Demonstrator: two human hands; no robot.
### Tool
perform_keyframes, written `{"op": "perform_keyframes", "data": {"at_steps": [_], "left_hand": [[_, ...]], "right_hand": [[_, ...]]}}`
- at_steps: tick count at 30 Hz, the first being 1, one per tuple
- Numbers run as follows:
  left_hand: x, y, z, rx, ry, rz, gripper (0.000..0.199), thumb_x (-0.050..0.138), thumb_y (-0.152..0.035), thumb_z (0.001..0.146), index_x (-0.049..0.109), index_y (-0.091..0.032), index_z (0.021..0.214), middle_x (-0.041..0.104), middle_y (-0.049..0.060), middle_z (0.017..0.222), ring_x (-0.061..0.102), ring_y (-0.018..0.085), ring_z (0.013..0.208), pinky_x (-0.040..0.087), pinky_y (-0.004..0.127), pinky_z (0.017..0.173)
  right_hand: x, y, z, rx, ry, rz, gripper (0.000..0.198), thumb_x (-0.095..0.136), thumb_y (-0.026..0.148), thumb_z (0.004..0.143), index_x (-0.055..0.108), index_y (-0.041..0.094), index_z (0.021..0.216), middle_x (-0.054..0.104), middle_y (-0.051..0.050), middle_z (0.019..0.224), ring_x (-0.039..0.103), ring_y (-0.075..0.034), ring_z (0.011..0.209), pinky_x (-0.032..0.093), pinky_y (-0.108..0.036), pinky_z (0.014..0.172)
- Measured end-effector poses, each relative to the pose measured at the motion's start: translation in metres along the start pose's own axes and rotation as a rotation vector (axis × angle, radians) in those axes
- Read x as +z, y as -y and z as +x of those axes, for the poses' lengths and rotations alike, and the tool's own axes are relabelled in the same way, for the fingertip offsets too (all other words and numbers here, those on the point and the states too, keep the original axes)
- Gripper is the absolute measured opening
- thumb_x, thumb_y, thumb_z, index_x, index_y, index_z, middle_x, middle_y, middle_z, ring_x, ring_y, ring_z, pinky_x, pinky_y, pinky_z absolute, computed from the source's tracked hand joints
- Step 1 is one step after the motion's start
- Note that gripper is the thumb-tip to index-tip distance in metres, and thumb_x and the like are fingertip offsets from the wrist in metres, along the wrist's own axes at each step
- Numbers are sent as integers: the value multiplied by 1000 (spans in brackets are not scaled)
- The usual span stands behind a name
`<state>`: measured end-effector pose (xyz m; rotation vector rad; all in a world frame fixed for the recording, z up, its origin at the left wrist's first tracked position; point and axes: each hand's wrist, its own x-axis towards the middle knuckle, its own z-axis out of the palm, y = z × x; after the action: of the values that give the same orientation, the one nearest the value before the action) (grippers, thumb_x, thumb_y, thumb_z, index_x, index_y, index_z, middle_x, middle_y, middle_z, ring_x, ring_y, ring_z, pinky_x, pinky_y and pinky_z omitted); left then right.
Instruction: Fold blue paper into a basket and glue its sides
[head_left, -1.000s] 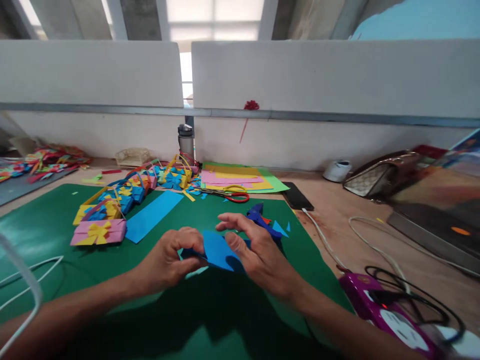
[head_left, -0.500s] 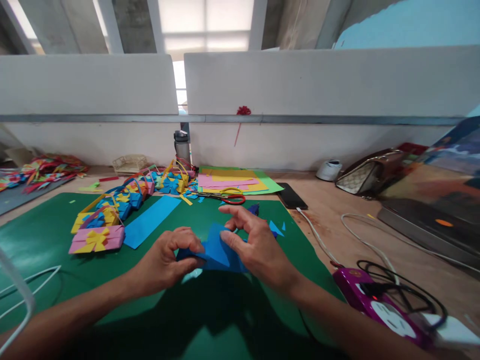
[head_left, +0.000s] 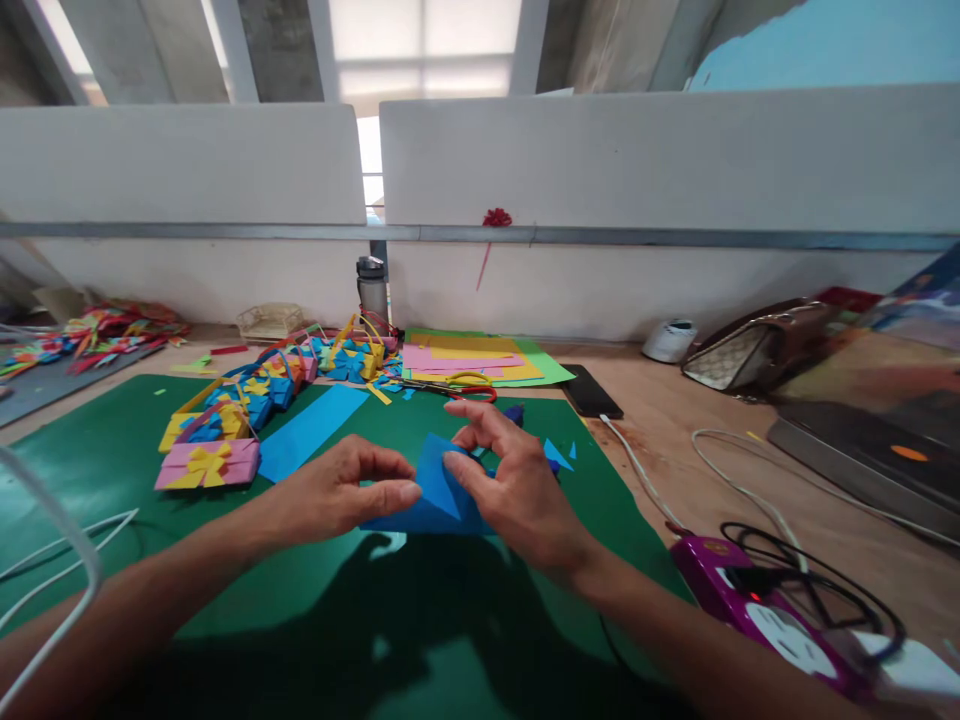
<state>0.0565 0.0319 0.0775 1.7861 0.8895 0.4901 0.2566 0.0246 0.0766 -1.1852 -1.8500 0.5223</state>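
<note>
A folded piece of blue paper (head_left: pixel 439 500) is held up over the green mat (head_left: pixel 315 620). My right hand (head_left: pixel 517 490) pinches its right part, thumb on the near face and fingers partly hidden behind. At the paper's left side is my left hand (head_left: pixel 345 490), thumb and forefinger apart; whether the thumb touches the paper I cannot tell. A flat blue strip (head_left: pixel 315 430) lies beyond my left hand. Behind my right hand, a dark blue tool (head_left: pixel 514 414) is mostly covered. Small blue scraps (head_left: pixel 559 455) lie to the right of it.
Small paper baskets with bows (head_left: pixel 206 462) line the left. Scissors (head_left: pixel 472 388) rest before stacked coloured sheets (head_left: pixel 465 355), near a bottle (head_left: pixel 372 290). At right are a phone (head_left: pixel 592 392), cables, a purple power strip (head_left: pixel 750 600) and a bag (head_left: pixel 750 350). A white cable (head_left: pixel 82 560) crosses the left foreground.
My left thumb and forefinger have come apart, loosening from the blue paper's left end. My right hand keeps its pinch. The whole view has shifted slightly.
</note>
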Motion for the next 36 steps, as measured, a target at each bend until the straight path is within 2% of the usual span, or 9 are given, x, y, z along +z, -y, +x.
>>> {"op": "perform_keyframes", "data": {"at_steps": [3,6,10,13,16,19,21,28,36], "left_hand": [[0,0,1,-21,40,-74,36,58,-47,81,55,-14,67,36,-5,56,26,7,50,19,20,45],[3,2,3,-39,9,-182,35,63,-41,77,51,-14,59,35,-6,52,24,6,48,18,21,45],[8,4,6,-59,-13,-428,25,69,-37,69,62,-14,64,51,-2,57,40,8,51,33,21,52],[12,6,7,-100,-34,-577,24,74,-35,65,66,-13,71,59,1,65,48,10,56,38,21,56],[15,8,9,-117,-113,-654,28,78,-34,61,62,-13,68,57,-1,61,47,7,53,34,19,53],[17,10,10,-132,-208,-713,32,81,-33,58,56,-14,65,50,-6,55,41,4,47,27,17,46],[18,11,11,-140,-269,-761,34,82,-30,56,53,-15,65,48,-7,53,38,4,44,24,17,43],[19,13,10,-95,-338,-903,32,81,-30,59,54,-14,65,50,-7,53,43,4,45,30,16,45],[26,12,10,-102,-326,-865,31,80,-30,59,54,-14,62,48,-7,49,43,4,45,34,17,47]], "right_hand": [[2,1,0,-55,-21,9,39,55,19,77,56,21,116,62,0,78,56,-17,74,43,-34,74],[5,1,0,-107,-70,39,37,57,20,77,56,22,115,62,0,79,57,-17,78,44,-34,75],[7,0,1,-155,-111,46,35,59,21,79,56,24,113,63,0,82,59,-18,84,45,-35,77],[5,-1,-1,-240,-170,-11,29,57,23,81,55,24,111,64,-4,99,57,-22,98,44,-39,84],[1,-1,-7,-410,-221,-114,21,55,22,84,56,23,105,61,-6,106,56,-22,101,43,-41,87],[0,0,-15,-576,-191,-256,14,54,17,83,57,21,96,62,-5,92,57,-22,94,38,-43,90],[0,1,-19,-627,-149,-340,12,55,16,83,58,20,93,63,-5,88,57,-22,93,34,-46,93],[6,-9,-18,-610,-140,-413,15,53,19,85,55,21,99,65,-7,97,57,-23,100,30,-47,95],[11,-22,-15,-556,-113,-338,20,51,23,87,54,21,107,66,-8,99,59,-22,100,29,-47,99]]}}
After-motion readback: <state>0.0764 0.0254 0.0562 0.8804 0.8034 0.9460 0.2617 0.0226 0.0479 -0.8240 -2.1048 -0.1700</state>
